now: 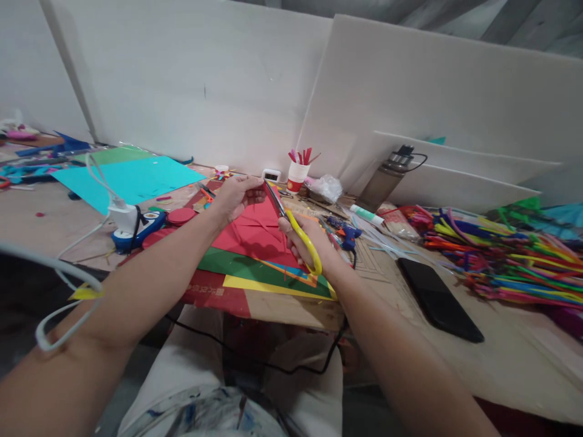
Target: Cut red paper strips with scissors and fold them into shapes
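Observation:
My right hand (pixel 306 238) is closed round the yellow handles of a pair of scissors (pixel 303 238). Their metal blades point up and left, reaching the fingertips of my left hand (pixel 241 197). That hand is closed in a pinch at the blade tips; what it holds is too small to make out. Beneath both hands lies red paper (pixel 255 233), with cut pieces on it. Green paper (pixel 237 267) and a yellow sheet (pixel 273 289) stick out from under the red paper at the table's front edge.
A blue power strip (pixel 132 238) and cyan sheet (pixel 136 182) lie left. Behind stands a paper cup (pixel 297 173). To the right are a bottle (pixel 382 182), glue stick (pixel 367 215), hot glue gun (pixel 348 235), black phone (pixel 437 297) and colourful pipe cleaners (pixel 514 249). A white cable crosses near my left arm.

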The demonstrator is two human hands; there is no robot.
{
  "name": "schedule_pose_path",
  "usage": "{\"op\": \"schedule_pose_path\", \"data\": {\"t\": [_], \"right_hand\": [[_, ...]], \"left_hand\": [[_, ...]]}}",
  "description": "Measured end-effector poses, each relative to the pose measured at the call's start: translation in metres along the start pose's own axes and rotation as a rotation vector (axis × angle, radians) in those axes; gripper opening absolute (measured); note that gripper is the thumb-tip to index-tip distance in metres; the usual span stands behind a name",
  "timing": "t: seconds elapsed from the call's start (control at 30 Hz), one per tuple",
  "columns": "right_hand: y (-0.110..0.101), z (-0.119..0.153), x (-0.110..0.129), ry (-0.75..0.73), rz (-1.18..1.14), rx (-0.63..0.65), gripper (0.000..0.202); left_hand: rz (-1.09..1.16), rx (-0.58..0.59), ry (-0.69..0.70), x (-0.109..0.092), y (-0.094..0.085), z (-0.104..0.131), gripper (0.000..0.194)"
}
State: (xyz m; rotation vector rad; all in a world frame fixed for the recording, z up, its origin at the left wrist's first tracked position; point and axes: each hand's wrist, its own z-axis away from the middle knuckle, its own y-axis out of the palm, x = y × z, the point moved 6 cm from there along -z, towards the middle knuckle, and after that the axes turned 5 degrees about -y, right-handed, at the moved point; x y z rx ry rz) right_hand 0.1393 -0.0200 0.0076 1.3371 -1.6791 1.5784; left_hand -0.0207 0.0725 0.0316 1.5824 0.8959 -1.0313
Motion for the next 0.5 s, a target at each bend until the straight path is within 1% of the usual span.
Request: {"op": "schedule_pose_path", "data": {"t": [0.13,0.2,0.27,0.37,0.43,0.5], "right_hand": [[-0.010,-0.006,-0.010,0.036,-0.025,-0.069,0.049],[-0.019,-0.010,-0.016,0.074,0.012,-0.100,0.049],[-0.028,-0.013,-0.021,0.080,0.161,-0.115,0.047],[-0.037,-0.016,-0.027,0.086,0.520,-0.119,0.038],[-0.037,-0.015,-0.035,0.130,0.685,-0.097,0.035],[-0.035,-0.013,-0.045,0.196,0.796,-0.053,0.037]], "left_hand": [[-0.007,-0.049,0.048,-0.007,-0.010,-0.003,0.014],[0.025,-0.078,0.074,-0.012,-0.015,-0.004,0.011],[0.066,-0.113,0.071,-0.016,-0.020,-0.005,0.008],[0.114,-0.145,0.025,-0.015,-0.025,-0.007,0.006],[0.134,-0.153,-0.001,-0.013,-0.028,-0.008,0.006],[0.145,-0.151,-0.023,-0.010,-0.030,-0.009,0.007]]}}
